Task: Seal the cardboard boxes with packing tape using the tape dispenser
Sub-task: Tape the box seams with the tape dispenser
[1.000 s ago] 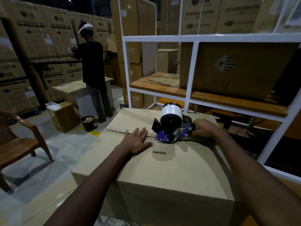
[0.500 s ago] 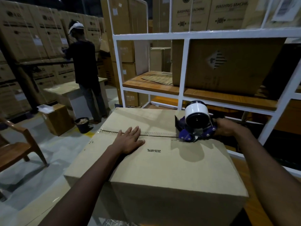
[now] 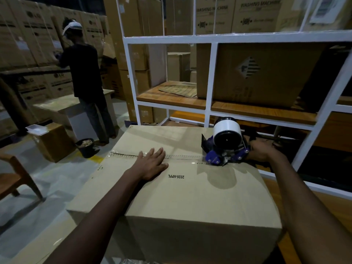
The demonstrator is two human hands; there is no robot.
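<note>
"2026-HPPL" is printed on top of the cardboard box (image 3: pixel 190 199), upside down from this view. "WASHING MACHINE" on the top-shelf cartons (image 3: pixel 213 16). LG logo on the stacked cartons (image 3: pixel 32 21) at left. Other print is too blurred to read.

One wide-angle camera, worn on the person's head, is looking forward and down from close above a cardboard box (image 3: pixel 190 199), which is filling the lower middle. Beyond the box's far edge it is facing a white shelf rack (image 3: pixel 214 77); the floor (image 3: pixel 57 180) is stretching away at left.
</note>
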